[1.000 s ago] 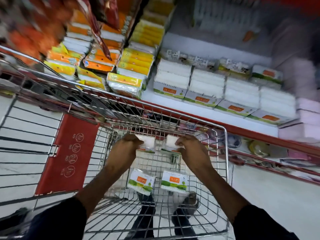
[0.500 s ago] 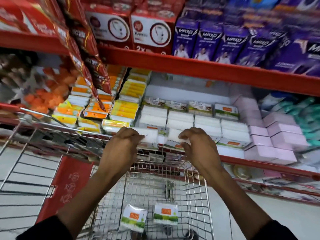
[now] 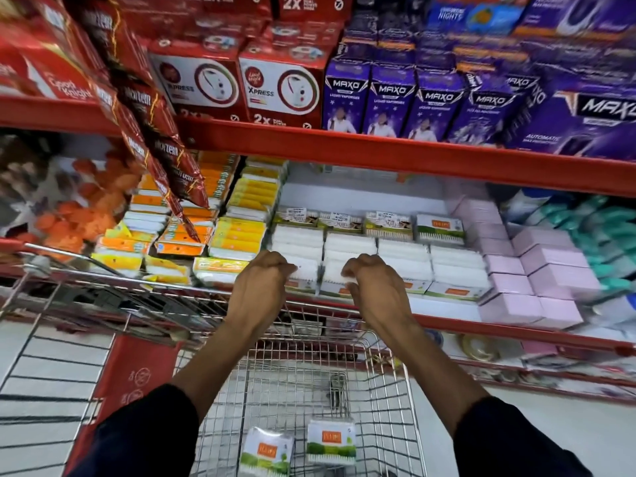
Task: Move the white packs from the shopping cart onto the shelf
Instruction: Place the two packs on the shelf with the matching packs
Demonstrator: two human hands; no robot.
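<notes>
My left hand point(image 3: 262, 283) grips a white pack point(image 3: 304, 270) and holds it at the front of the left row of stacked white packs on the shelf point(image 3: 444, 309). My right hand point(image 3: 373, 284) grips another white pack point(image 3: 333, 275) at the front of the neighbouring row. Both packs sit on top of the stacks or just above them; I cannot tell which. Two more white packs with green and orange labels point(image 3: 266, 454) point(image 3: 331, 442) lie flat on the floor of the wire shopping cart point(image 3: 395, 390) below my forearms.
Yellow and orange packs point(image 3: 241, 235) fill the shelf to the left, pink boxes point(image 3: 537, 270) to the right. Red sachet strips point(image 3: 151, 132) hang down at upper left. The red shelf edge point(image 3: 413, 156) above carries red and purple boxes. A second cart point(image 3: 51, 339) stands at left.
Both hands lifted the two packs out of the cart, over its rim and forward to the shelf's white stacks. The view tilted upward.
</notes>
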